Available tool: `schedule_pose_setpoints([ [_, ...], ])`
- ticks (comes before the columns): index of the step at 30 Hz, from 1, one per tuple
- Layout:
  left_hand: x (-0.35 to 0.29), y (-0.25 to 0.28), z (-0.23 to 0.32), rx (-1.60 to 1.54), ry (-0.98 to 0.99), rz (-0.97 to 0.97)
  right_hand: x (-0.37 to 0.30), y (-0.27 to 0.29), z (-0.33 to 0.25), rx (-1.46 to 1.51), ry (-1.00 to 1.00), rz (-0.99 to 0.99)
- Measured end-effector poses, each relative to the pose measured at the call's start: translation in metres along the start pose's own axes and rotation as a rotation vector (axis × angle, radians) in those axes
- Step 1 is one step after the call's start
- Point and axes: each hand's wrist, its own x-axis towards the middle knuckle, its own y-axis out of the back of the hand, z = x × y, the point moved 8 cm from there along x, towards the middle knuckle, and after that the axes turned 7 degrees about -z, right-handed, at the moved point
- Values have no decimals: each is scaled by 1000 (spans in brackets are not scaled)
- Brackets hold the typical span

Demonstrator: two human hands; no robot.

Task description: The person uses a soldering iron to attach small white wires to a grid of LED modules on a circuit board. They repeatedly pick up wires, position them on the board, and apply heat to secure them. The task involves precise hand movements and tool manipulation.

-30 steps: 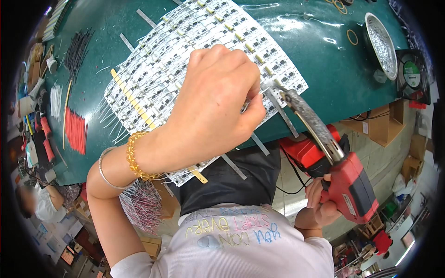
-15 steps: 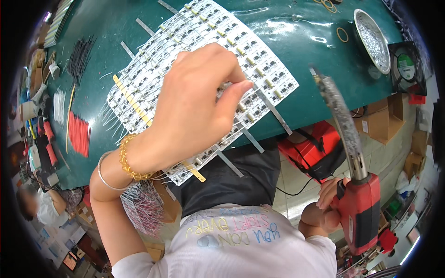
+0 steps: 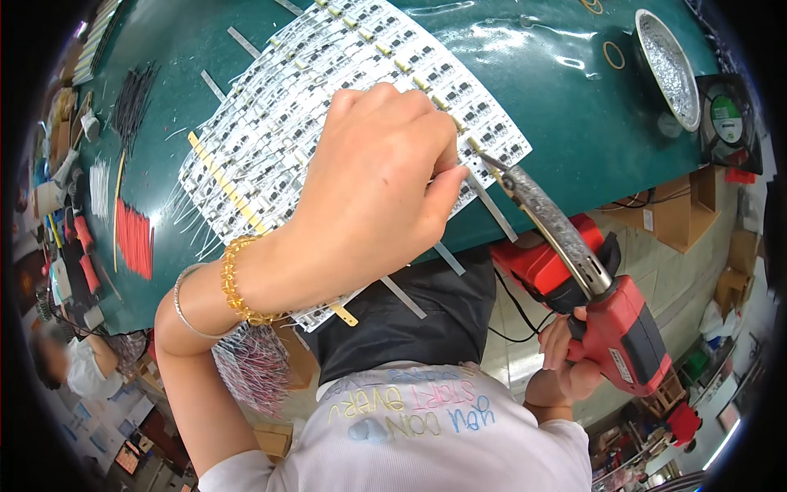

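Right hand [image 3: 566,365] is wrapped tight around the grip of a red soldering gun [image 3: 607,316], its long metal tip reaching the near edge of a white circuit-board panel [image 3: 328,107]. Left hand [image 3: 369,189] presses knuckles-up on that panel, fingertips pinched at its edge. Beyond, green mat [image 3: 574,82] carries a metal bowl [image 3: 668,66].

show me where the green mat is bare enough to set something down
Widest bare stretch of green mat: between the white panel of small circuit boards and the metal bowl, though the soldering tool tip reaches its near edge. The far left is crowded with red wire bundles and black wires. The left hand covers the panel's near part.
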Motion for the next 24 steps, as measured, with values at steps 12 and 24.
schedule_pose_setpoints([
  [12,3,-1,-1,-8,7,-49,-14,13,13,-105,-87,205],
  [24,3,-1,-1,4,15,-50,-12,10,14,-119,-84,199],
])
